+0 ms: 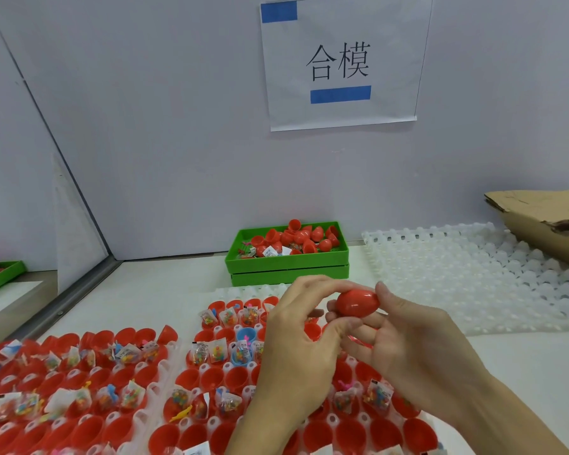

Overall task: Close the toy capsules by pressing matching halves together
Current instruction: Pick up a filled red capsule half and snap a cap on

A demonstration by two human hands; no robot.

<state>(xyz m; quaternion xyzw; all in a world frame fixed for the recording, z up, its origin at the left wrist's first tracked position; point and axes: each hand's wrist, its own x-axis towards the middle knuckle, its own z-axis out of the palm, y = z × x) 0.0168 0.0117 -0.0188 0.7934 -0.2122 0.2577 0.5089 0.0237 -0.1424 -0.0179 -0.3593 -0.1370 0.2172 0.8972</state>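
Note:
A closed red egg-shaped capsule (358,303) is held above the trays between both hands. My left hand (296,343) pinches its left end with fingertips and thumb. My right hand (404,336) cups it from the right, thumb on top and fingers curled beneath. Below lie two white trays (151,385) filled with open red capsule halves (230,379); many hold small bagged toys (217,353). One blue half (245,336) sits among them.
A green bin (286,261) of loose red halves stands at the back by the wall. An empty white tray (473,277) lies at the right, with a torn cardboard box (546,218) behind it. Another green bin (0,274) is at far left.

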